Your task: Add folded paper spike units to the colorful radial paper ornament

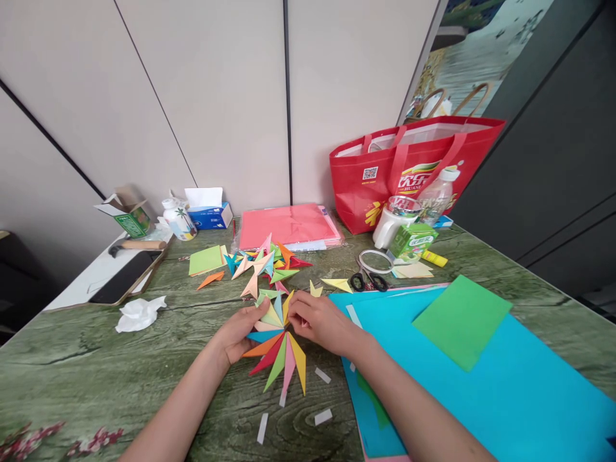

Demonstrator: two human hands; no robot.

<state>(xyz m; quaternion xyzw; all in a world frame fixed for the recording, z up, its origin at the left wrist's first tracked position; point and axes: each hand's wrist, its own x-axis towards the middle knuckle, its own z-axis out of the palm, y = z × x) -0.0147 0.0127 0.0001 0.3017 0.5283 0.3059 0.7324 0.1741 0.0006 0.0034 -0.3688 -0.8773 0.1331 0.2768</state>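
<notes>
From the head camera, the person works at a green wood-grain table. Near the middle lies a paper star, a fan of folded coloured points spreading toward the near edge. The left hand cups the star's left side with its fingers curled onto the folds. The right hand comes in from the right, and its fingertips pinch the star's upper centre.

Just beyond the hands sits a heap of loose folded pieces. Behind that, toward the far wall, is a pink paper stack. To the right a big blue sheet lies under the right forearm, with a green sheet on top of it. Scissors rest at the blue sheet's far edge. A red bag stands far right against the wall. A crumpled tissue lies to the left, and small white strips are scattered near the star.
</notes>
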